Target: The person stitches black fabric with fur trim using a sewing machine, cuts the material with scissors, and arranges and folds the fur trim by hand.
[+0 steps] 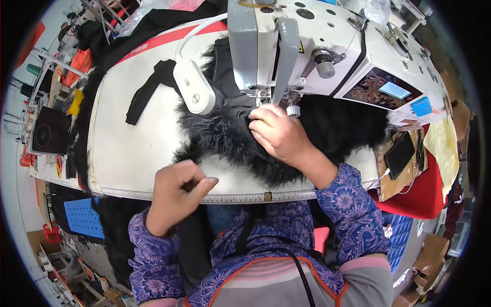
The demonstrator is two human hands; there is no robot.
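Note:
My right hand (276,133) has its bent fingers on black fabric (240,120), gripping it just below the needle and presser foot (260,97) of a white sewing machine (332,36). Long black fur trim (215,135) lies left of that hand along the fabric. My left hand (179,187) is lower left, near the table's front edge and apart from the fabric, its fingers loosely curled, thumb apart, with nothing seen in them. A white device (194,87) on a flexible stem hangs over the fur. A black fabric strip (148,92) lies on the white table (120,151) to the left.
The table's front edge carries a measuring tape (230,196). At right sit a control panel (378,89), a phone (399,156) on cardboard and a red container (424,197). A speaker (48,130), orange plastic (76,66) and dark cloth (99,82) are at left.

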